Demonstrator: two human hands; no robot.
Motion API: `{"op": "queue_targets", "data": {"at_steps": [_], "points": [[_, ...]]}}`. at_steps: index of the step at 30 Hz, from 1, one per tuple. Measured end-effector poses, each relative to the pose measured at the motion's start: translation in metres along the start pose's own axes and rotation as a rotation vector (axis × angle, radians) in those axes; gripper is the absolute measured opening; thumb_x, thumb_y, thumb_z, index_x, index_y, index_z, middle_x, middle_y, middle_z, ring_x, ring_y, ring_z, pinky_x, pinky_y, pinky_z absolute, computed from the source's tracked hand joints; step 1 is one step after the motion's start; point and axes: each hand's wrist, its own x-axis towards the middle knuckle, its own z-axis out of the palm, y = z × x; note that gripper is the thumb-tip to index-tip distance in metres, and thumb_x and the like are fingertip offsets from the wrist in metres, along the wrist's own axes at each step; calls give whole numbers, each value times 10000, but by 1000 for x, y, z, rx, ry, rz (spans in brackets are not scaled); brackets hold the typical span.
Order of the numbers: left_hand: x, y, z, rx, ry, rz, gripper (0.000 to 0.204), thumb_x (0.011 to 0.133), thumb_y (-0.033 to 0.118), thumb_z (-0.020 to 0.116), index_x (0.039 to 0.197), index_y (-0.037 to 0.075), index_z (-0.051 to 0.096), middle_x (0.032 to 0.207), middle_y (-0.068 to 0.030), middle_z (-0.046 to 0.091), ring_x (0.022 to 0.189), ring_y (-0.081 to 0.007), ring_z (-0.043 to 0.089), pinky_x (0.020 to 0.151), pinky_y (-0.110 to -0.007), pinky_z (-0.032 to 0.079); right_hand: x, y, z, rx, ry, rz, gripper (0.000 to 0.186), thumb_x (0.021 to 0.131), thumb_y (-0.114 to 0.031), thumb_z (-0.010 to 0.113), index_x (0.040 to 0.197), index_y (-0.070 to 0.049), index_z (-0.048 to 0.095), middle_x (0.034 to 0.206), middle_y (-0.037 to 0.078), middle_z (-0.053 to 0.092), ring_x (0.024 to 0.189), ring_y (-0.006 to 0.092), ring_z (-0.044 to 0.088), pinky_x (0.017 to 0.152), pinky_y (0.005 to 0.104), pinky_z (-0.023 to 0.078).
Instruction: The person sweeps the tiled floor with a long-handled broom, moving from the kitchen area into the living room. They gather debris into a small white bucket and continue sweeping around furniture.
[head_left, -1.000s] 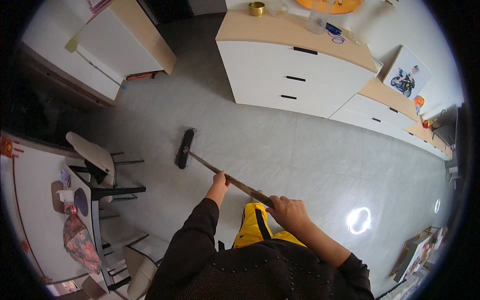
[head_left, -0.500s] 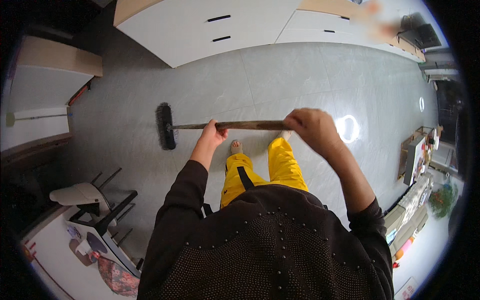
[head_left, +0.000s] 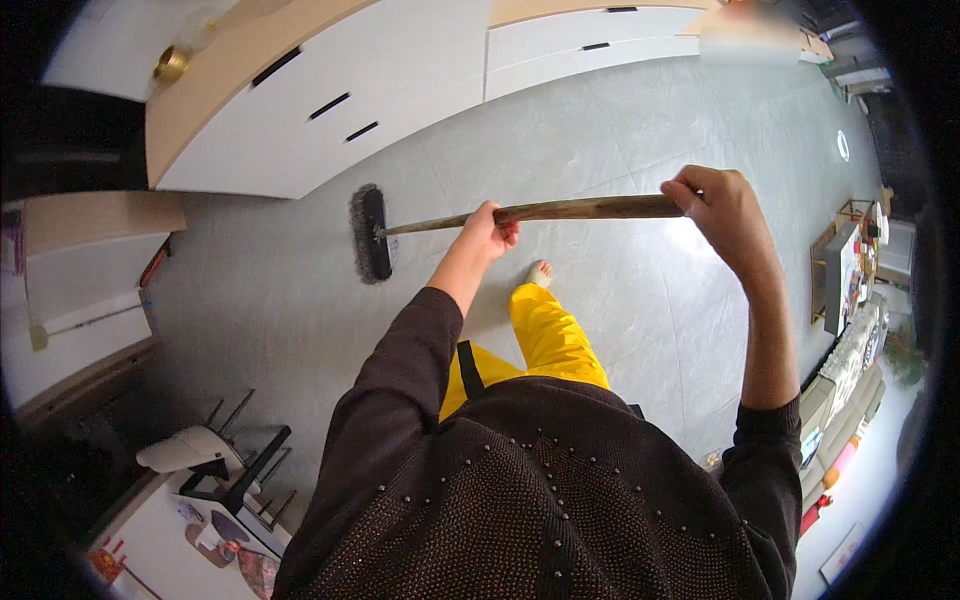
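1. Broom head (head_left: 375, 235), ten o'clock: nearer white cabinet (head_left: 410, 75) than earlier.
2. Left hand (head_left: 488, 235), right hand (head_left: 730, 208): fingers wrapped around handle (head_left: 590, 208).
3. Risk: head could strike cabinet if pushed too far toward eleven o'clock.

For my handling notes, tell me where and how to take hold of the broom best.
Likely best around the handle, between the left hand's grip and the right hand's grip, coming from above: that stretch is slim and uncovered.

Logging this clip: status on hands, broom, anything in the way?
Left hand grips broom handle; right hand grips its upper end. Broom head apparently on floor. White drawer cabinet just beyond.
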Motion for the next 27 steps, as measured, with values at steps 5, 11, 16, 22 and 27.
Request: {"op": "queue_targets", "data": {"at_steps": [5,11,16,22,27], "points": [[48,-32,137,187,-43,-84,305,844,263,379,745,19,533,631,-101,548,560,-208,526,480,-311,421,2,116,-48,-1,47,103,159,845,-156,611,762,-31,664,576,63,592,478,109,509,453,269,394],[78,-89,289,251,-264,-243,247,857,239,411,764,36,518,674,-78,536,607,-189,513,504,-285,422,-26,242,-125,-62,139,180,211,863,-216,602,750,-43,645,573,48,557,469,95,479,434,244,365],[86,-122,385,277,-391,-348,223,860,221,388,812,24,480,692,-86,521,613,-192,522,513,-280,444,-36,281,-193,-304,202,231,278,884,-286,573,711,-68,577,568,22,444,488,102,397,490,256,337],[85,-152,434,383,-563,-450,253,864,218,367,843,15,517,707,-93,563,628,-183,565,546,-280,486,-56,238,-227,-356,17,532,213,915,-252,525,820,-70,583,656,45,512,570,129,491,576,267,419],[75,-211,419,486,-655,-694,274,864,261,408,898,21,536,790,-115,633,692,-220,637,609,-327,530,-135,150,-194,-500,141,701,125,847,-142,602,904,-33,620,801,93,612,716,176,589,665,302,477]]}}
